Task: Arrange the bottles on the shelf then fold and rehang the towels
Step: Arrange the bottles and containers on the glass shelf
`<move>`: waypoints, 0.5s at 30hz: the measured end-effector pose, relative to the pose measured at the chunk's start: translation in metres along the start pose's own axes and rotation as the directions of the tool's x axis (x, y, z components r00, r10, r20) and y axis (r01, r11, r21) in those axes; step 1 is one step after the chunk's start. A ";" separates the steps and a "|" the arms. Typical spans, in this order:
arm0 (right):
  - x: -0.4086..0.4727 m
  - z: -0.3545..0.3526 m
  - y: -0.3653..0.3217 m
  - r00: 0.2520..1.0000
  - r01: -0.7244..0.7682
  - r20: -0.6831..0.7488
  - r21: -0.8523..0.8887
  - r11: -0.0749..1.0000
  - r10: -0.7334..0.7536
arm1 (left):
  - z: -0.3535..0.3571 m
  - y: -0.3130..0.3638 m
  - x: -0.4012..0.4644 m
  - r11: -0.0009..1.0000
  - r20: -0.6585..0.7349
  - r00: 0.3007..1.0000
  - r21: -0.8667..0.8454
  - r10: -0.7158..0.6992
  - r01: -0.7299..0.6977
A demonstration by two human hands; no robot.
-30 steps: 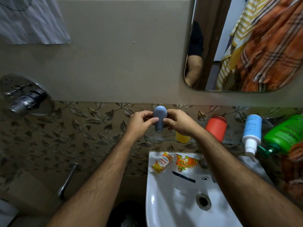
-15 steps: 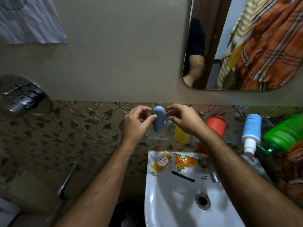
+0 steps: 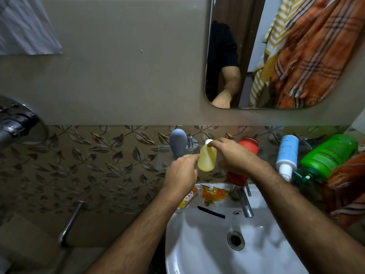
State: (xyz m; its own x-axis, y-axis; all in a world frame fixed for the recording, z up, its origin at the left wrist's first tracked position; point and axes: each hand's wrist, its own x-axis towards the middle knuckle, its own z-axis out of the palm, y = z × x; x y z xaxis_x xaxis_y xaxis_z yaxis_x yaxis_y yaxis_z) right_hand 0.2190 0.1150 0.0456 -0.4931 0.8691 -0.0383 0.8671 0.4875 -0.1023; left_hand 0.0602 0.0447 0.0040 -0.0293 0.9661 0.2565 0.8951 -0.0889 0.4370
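Observation:
A grey-blue bottle (image 3: 178, 142) stands alone at the left end of the glass shelf (image 3: 164, 155). Beside it is a yellow bottle (image 3: 207, 159) with a white cap. My right hand (image 3: 235, 155) grips it from the right, fingertips on the cap. My left hand (image 3: 182, 172) touches its lower left side with its fingertips. Further right on the shelf stand a red bottle (image 3: 249, 145), a blue-and-white bottle (image 3: 287, 153) and a green pump bottle (image 3: 327, 155). An orange checked towel (image 3: 320, 56) and a yellow striped towel (image 3: 274, 36) show in the mirror.
A white basin (image 3: 197, 244) lies below, with two orange sachets (image 3: 214, 194), a black strip (image 3: 211, 212) and a chrome tap (image 3: 245, 204) on its rim. A shower mixer (image 3: 15, 123) sits on the left wall. White cloth (image 3: 25, 28) hangs top left. Orange fabric (image 3: 347, 184) lies at the right edge.
Both hands let go of the grey-blue bottle, which now stands on the shelf. They moved right and down to the yellow bottle, now held by my right hand.

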 end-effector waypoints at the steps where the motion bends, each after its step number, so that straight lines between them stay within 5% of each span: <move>1: 0.000 0.001 0.000 1.000 0.009 0.000 0.001 1.000 -0.009 | -0.001 0.001 0.001 1.000 0.012 1.000 0.015 -0.001 0.001; 10: -0.005 0.002 0.004 0.997 0.068 -0.029 0.038 0.997 -0.067 | 0.002 0.003 0.002 0.999 0.007 0.999 -0.010 -0.053 0.053; 15: -0.009 -0.006 0.014 0.996 0.088 -0.037 0.213 0.973 -0.082 | 0.004 0.001 0.006 0.982 -0.125 0.988 -0.177 -0.093 0.070</move>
State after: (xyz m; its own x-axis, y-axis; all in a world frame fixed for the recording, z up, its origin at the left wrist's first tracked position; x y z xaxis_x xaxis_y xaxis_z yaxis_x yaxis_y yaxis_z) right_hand 0.2364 0.1142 0.0503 -0.5598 0.8286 0.0066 0.7853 0.5330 -0.3150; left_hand 0.0628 0.0512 0.0025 -0.1678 0.9321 0.3211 0.7982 -0.0627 0.5991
